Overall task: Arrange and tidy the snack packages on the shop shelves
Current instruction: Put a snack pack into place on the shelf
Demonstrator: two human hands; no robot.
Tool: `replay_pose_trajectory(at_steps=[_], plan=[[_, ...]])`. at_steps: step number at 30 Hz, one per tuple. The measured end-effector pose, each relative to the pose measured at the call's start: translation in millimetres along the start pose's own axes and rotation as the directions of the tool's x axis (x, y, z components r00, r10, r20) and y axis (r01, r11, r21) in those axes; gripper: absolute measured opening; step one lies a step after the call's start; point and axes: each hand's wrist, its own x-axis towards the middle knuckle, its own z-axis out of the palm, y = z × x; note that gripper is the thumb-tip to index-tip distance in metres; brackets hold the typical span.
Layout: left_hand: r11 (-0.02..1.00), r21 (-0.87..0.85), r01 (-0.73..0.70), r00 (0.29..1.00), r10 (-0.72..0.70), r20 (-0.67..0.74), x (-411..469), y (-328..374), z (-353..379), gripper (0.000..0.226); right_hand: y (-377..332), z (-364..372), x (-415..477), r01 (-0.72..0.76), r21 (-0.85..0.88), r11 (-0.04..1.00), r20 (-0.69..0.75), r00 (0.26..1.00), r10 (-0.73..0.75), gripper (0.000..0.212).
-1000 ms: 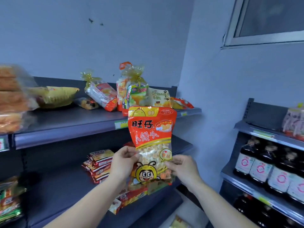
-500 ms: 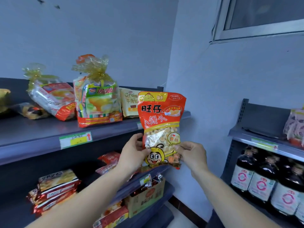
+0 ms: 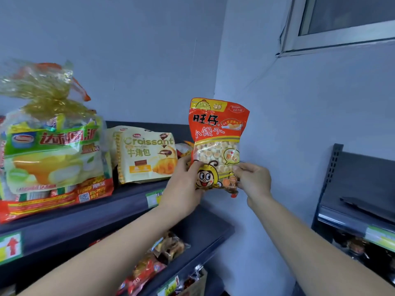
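Up it comes, nearer the top shelf [image 3: 128,201] than a moment ago: my left hand [image 3: 183,184] and right hand [image 3: 253,180] pinch the orange snack bag [image 3: 215,133] by its lower corners, upright at the shelf's right end. On the shelf to its left stand the tied pie bag [image 3: 53,159], then the croissant pack [image 3: 147,154] just beside my left hand.

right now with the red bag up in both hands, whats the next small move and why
Probably ease the red biscuit bag slightly left and set it upright on the top shelf beside the Croissant pack. The left hand and right hand both pinch its lower edge, and it is upright, label forward, by that shelf's right end.
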Motion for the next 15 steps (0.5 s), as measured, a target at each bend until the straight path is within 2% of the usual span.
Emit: replay_pose_trajectory(at_steps=[1, 4, 6, 8, 10, 13, 15], plan=[[0.999, 0.041, -0.017, 1.0, 0.017, 0.001, 7.9, -2.2, 5.2, 0.071, 1.3, 2.9, 10.0, 0.001, 0.005, 1.0, -0.002, 1.0, -0.001, 0.004], [0.971, 0.23, -0.062, 0.998, 0.056, 0.031, 28.1, -6.5, 21.2, 0.066, 10.1, 12.7, 46.3, -0.005, 0.007, 1.0, -0.014, 1.0, 0.005, 0.017], [0.913, 0.4, -0.081, 0.995, 0.053, 0.08, 41.4, -8.4, 33.6, 0.063, 14.6, 22.2, 70.7, 0.007, -0.009, 1.0, -0.005, 1.0, -0.007, 0.015], [0.862, 0.5, -0.076, 0.992, 0.014, 0.126, 55.6, -10.0, 45.7, 0.062, 16.3, 32.8, 94.3, 0.019, -0.012, 1.0, 0.019, 1.0, -0.018, 0.014], [0.836, 0.545, -0.06, 0.989, -0.025, 0.148, 71.5, -13.7, 57.3, 0.062, 17.5, 42.9, 118.6, 0.019, -0.021, 1.0, 0.056, 0.998, -0.018, 0.015], [0.819, 0.573, -0.025, 0.983, -0.084, 0.163, 93.7, -22.1, 72.4, 0.059, 20.7, 53.9, 151.3, 0.059, -0.068, 0.996, 0.125, 0.991, -0.05, 0.003], [0.825, 0.565, 0.021, 0.971, -0.15, 0.184, 105.0, -27.7, 81.5, 0.053, 28.3, 61.8, 168.6, 0.069, -0.091, 0.993, 0.159, 0.986, -0.054, 0.007]])
